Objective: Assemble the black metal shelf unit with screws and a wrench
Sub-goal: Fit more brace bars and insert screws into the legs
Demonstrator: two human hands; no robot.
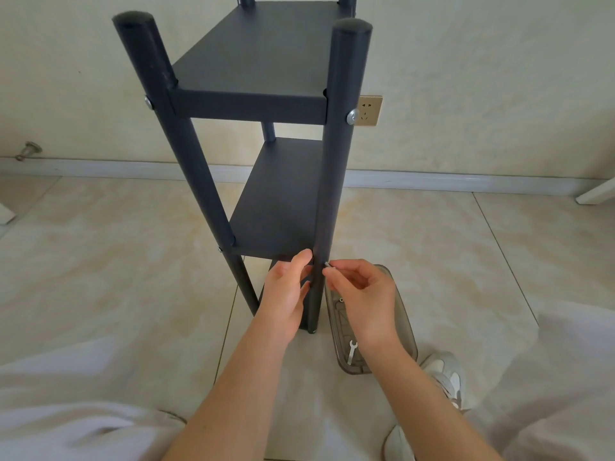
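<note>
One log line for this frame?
left hand: grips lower shelf | right hand: pinches screw at post | wrench: in tray

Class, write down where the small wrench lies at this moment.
In the head view, the wrench lies in the near end of the clear plastic tray on the floor, just right of the shelf's front right post.
</note>
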